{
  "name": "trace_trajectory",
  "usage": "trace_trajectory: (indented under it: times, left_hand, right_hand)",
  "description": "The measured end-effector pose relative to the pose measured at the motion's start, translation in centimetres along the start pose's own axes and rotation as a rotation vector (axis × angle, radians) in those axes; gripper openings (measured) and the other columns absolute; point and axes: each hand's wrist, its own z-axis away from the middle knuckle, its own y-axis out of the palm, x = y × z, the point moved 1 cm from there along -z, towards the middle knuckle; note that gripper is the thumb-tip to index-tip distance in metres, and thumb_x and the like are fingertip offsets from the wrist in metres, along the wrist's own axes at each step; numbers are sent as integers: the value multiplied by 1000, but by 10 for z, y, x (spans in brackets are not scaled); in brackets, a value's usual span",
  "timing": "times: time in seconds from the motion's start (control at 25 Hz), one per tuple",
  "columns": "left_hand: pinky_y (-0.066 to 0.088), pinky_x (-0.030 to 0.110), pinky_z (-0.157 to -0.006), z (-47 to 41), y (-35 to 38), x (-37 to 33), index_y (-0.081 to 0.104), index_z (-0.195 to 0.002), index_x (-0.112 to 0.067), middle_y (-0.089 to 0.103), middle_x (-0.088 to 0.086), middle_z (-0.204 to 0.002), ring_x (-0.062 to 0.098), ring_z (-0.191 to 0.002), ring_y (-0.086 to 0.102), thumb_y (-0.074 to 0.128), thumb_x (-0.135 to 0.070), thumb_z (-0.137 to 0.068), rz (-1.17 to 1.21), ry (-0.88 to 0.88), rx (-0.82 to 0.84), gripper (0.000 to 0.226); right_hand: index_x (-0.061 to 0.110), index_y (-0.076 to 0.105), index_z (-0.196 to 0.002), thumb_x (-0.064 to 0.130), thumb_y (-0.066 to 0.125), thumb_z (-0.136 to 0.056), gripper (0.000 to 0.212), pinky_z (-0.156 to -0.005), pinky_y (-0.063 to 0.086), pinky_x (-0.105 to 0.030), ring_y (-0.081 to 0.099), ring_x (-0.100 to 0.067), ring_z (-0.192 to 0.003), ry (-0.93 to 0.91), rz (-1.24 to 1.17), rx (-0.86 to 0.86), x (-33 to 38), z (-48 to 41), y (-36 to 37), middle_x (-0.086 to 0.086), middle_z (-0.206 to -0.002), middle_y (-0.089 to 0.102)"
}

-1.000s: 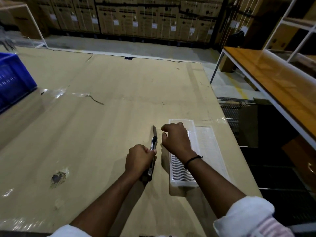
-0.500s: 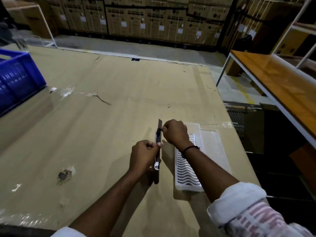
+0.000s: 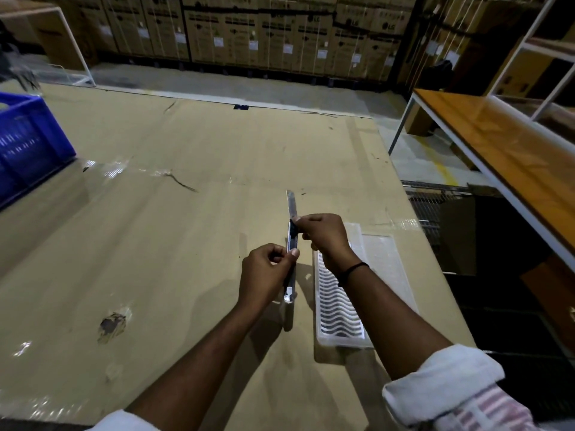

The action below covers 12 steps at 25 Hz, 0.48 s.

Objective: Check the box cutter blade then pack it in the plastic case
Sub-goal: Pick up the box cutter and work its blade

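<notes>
Two hands on box cutter (image 3: 292,244), held above cardboard table (image 3: 155,244). Left hand (image 3: 267,275) grips handle; right hand (image 3: 323,236) pinches slider, blade (image 3: 291,204) out. Step: blade check. Next, prob. retract blade, then lay in plastic case (image 3: 357,241) just beside, lid open.

Dim warehouse light from overhead; I see glare on tape (image 3: 102,169), soft shadows under forearms, edges bowed, slight blur.
</notes>
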Motion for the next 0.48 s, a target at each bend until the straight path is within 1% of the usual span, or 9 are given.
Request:
trace_trajectory:
  times: [0.04,0.12,0.24,0.28,0.36,0.4,0.48]
  left_hand:
    - [67,42,-73,0,1,-1,77,-93,-17,75,-5,-83,9,-74,74,73,-40,-94,4,4,0,24]
    - [67,44,-73,-2,2,-1,77,-91,-18,76,-5,-83,10,-74,75,74,-42,-93,13,10,0,24]
    - [67,42,-74,-3,5,-1,77,-91,-17,76,-4,-83,12,-76,75,74,-41,-94,12,16,3,24]
    - [67,41,-73,-3,6,-1,78,-91,-16,76,-4,-83,13,-77,75,74,-40,-94,13,20,1,24]
    - [67,39,-71,-3,6,-4,77,-92,-15,75,-4,-83,14,-78,76,75,-38,-94,27,24,-1,24]
    - [67,40,-71,-3,6,-5,77,-93,-14,75,-3,-84,15,-77,76,75,-38,-93,39,24,0,24]
    - [67,43,-72,-5,8,-4,78,-94,-15,76,-2,-87,15,-77,76,75,-40,-93,62,22,0,25]
  right_hand:
    - [13,78,-70,16,76,-88,18,-53,38,-26,62,-17,-65,19,-44,3,-2,1,0,-5,-71,74]
    - [4,80,-83,12,75,-87,10,-54,39,-27,65,-19,-66,47,-142,9,-6,2,0,-10,-75,74]
    - [2,78,-97,7,73,-88,12,-61,47,-30,69,-21,-72,68,-224,5,-11,5,-1,-13,-83,75]
    - [3,78,-99,4,72,-88,12,-63,50,-32,71,-24,-76,64,-245,10,-12,5,-1,-14,-86,76]
    - [6,79,-95,-3,67,-88,17,-64,56,-33,72,-27,-80,35,-291,32,-13,8,0,-15,-90,78]
    - [8,79,-93,-6,65,-87,20,-62,57,-32,73,-26,-80,15,-301,38,-14,9,-1,-15,-91,79]
    - [5,79,-99,-7,64,-87,23,-60,58,-30,72,-25,-79,-28,-293,32,-15,10,-3,-17,-96,79]
